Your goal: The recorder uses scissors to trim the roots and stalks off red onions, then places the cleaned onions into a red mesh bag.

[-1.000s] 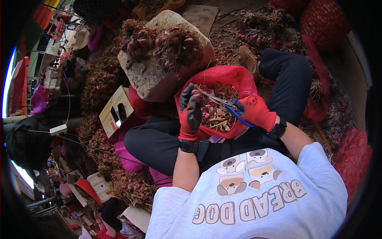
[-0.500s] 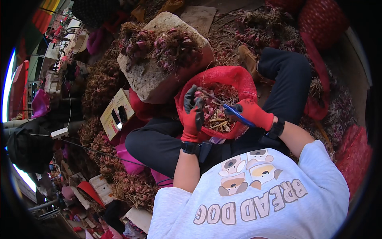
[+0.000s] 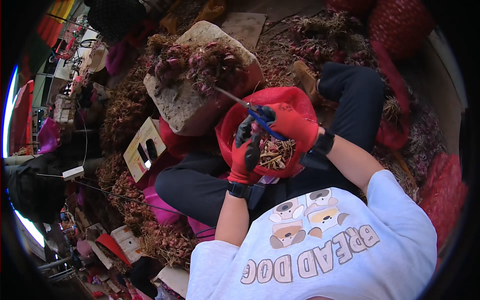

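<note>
My right hand (image 3: pixel 294 124), in a red and grey work glove, is closed round the blue handles of a pair of scissors (image 3: pixel 268 126). The long blades point up and left over the rim of a red mesh sack (image 3: pixel 295 95). Just below them my left hand (image 3: pixel 245 154), gloved alike, is closed round a small purplish-red shallot (image 3: pixel 256 127). Both hands are above the sack's mouth, between my legs. Dry straw-coloured clippings (image 3: pixel 276 153) and some reddish bulbs show inside it.
A stone-like block (image 3: pixel 172 105) stands beyond the sack, with bunches of dried shallots (image 3: pixel 215 65) on top. A yellow board with a phone (image 3: pixel 145 149) is at the left. More shallots (image 3: pixel 325 40) are heaped at the back, near full red net sacks (image 3: pixel 400 27).
My right hand has moved up and left with the scissors. Their blades now reach past my left hand toward the block. My left hand has shifted slightly down and stays closed.
</note>
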